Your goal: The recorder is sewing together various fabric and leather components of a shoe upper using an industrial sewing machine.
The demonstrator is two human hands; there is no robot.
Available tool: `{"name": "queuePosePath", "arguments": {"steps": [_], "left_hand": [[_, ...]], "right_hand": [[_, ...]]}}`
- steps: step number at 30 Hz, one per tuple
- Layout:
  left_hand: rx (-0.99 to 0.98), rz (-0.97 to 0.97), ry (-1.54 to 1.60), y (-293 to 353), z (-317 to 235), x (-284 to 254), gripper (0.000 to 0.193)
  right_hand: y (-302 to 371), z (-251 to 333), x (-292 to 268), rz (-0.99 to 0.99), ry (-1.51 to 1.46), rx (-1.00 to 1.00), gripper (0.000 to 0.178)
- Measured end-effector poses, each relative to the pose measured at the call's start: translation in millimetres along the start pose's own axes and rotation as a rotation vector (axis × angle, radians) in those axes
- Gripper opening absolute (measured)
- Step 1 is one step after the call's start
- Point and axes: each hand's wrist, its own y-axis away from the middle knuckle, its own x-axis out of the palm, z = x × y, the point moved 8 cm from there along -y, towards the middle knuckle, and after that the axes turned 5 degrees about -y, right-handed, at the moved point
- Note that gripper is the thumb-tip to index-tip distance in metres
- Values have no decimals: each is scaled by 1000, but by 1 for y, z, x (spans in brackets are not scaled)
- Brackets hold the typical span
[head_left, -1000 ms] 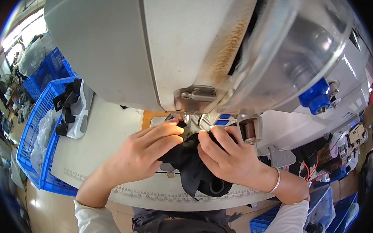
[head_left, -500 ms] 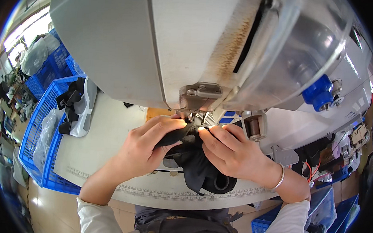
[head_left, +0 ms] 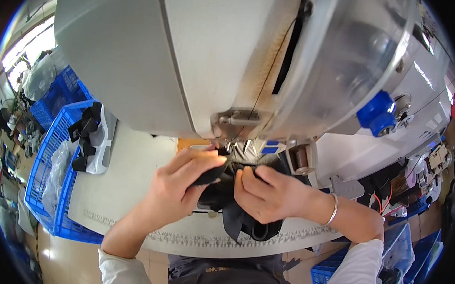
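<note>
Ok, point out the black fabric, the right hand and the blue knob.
Black fabric [head_left: 221,197]: head view, on its bunched middle.
Right hand [head_left: 269,195]: head view, on the back of the hand.
Blue knob [head_left: 377,114]: head view, on the middle of its body.

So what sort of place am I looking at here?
Probably a sewing workshop or small factory. A large pale sewing machine fills much of the view, black fabric is bunched at its working end, and a blue plastic crate stands by the work table.
</note>
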Motion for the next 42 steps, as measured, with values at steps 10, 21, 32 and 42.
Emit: {"name": "queuePosePath", "arguments": {"steps": [10,21,32,42], "left_hand": [[230,4,-231,6,-11,6,49],[95,-138,-12,-1,-3,5,26],[213,-76,-298,8,-18,18,40],[218,-75,-347,3,-24,16,28]], "right_hand": [[6,-11,-8,-125,-106,346,8],[11,-12,5,-10,-162,146,15],[11,-14,1,-60,-143,222,16],[7,-12,-4,-51,-190,214,13]]}}
